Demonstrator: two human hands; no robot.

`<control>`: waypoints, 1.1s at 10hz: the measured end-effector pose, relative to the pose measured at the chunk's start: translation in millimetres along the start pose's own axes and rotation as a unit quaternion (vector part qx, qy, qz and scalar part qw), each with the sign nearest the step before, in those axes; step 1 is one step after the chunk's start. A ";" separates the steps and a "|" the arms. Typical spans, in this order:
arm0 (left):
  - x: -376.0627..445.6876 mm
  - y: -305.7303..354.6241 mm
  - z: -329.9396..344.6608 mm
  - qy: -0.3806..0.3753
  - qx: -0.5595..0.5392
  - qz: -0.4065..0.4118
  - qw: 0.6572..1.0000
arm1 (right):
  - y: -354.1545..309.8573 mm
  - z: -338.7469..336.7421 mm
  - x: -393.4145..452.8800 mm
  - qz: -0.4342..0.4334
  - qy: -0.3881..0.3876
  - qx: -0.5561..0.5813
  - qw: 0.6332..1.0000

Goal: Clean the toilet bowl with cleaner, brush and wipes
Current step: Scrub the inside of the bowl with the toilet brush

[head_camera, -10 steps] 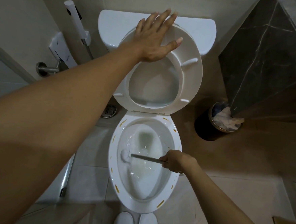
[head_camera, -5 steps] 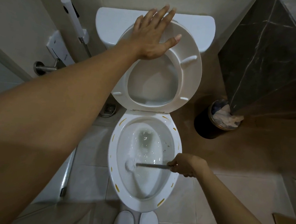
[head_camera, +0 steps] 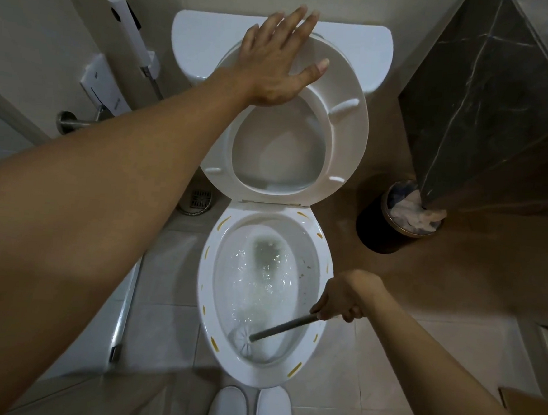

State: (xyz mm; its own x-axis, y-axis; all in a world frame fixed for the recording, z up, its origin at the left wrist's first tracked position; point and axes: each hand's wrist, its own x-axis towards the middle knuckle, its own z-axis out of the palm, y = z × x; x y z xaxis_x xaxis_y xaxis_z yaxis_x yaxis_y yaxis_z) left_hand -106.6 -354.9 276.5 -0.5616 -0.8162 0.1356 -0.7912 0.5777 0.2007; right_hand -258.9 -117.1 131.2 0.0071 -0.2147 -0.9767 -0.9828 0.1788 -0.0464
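Note:
A white toilet bowl [head_camera: 206, 303] stands below me, its rim dotted with yellow streaks. Foamy water fills the bowl. The raised seat [head_camera: 344, 128] leans back against the tank [head_camera: 206, 40]. My left hand [head_camera: 276, 61] presses flat on the top of the seat with fingers spread. At the bowl's right rim my right hand [head_camera: 344, 296] grips the grey handle of the toilet brush [head_camera: 282, 327]. The white brush head sits low at the near end of the bowl, against the inner wall.
A dark waste bin [head_camera: 384, 228] with crumpled tissue stands right of the toilet, beside a dark marble block [head_camera: 487, 99]. A bidet sprayer [head_camera: 132, 35] hangs on the left wall. A floor drain [head_camera: 200, 199] lies left of the bowl. White slippers [head_camera: 248, 409] show at the bottom edge.
My right hand has swept the brush head from the bowl's left wall down to its near end. My left hand has stayed on the seat.

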 end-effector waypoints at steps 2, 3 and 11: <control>-0.1 0.0 -0.9 -0.002 -0.001 0.000 1.000 | -7.8 7.8 1.6 0.004 0.031 -0.022 0.999; -0.5 0.7 -0.3 0.005 0.002 0.000 1.000 | -4.2 -7.0 -8.7 0.034 0.001 -0.064 0.997; -1.6 1.8 -3.1 -0.002 -0.005 -0.006 1.000 | 0.1 -18.9 -16.0 0.044 0.034 -0.103 0.993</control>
State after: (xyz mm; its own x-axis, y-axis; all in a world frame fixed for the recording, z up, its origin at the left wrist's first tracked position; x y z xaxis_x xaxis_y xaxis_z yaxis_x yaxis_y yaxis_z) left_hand -106.4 -352.5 279.7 -0.5534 -0.8229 0.1284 -0.7955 0.5679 0.2112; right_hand -262.6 -131.8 150.8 -0.0851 -0.2726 -0.9584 -0.9961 0.0001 0.0884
